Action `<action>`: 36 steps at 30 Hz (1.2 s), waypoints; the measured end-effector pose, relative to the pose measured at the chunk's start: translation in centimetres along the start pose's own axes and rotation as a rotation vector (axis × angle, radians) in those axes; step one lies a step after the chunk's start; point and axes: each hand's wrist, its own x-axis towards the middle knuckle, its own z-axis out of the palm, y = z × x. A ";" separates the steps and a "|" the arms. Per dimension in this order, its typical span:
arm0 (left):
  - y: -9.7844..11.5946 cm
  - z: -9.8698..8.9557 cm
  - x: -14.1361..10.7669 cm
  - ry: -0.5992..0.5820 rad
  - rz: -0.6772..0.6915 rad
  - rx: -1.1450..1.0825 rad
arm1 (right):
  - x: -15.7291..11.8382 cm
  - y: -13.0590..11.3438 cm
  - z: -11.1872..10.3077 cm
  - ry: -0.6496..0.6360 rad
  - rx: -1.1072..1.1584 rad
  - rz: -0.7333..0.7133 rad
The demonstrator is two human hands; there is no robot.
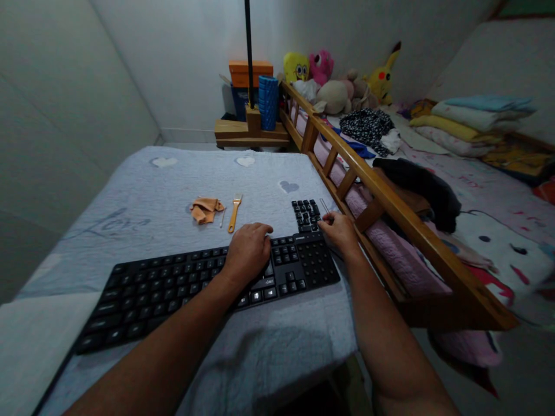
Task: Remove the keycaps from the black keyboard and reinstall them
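A black keyboard (173, 278) lies across the cloth-covered table, its number pad bare of keycaps at the right end. My left hand (248, 252) rests on it, right of the middle, fingers loosely extended and partly hidden. Just beyond the number pad, loose black keycaps (306, 214) are laid out in rows on the cloth. My right hand (339, 231) is beside their right edge, its fingers closed on a thin wire keycap puller (324, 206) whose wires stick out past the fingertips. Behind the keyboard are a yellow-handled brush (234, 216), a cotton swab (222, 217) and a crumpled orange-brown cloth (205, 210).
A wooden bed rail (368, 182) runs close along the table's right side. Beyond it are folded bedding (481, 124), clothes and plush toys (333, 95). At the back stand a blue foam roller (268, 103), an orange box (249, 74) and a black pole (249, 52).
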 end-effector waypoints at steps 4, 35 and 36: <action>0.0 0.0 0.0 -0.018 -0.019 -0.007 | -0.2 -0.4 -0.1 -0.004 -0.044 0.014; 0.1 0.1 -0.1 -0.087 -0.050 0.059 | -0.1 -0.4 -0.6 0.007 -0.210 -0.029; 0.1 0.1 -0.1 -0.085 -0.048 0.058 | -0.1 -0.4 -0.6 0.008 -0.219 -0.029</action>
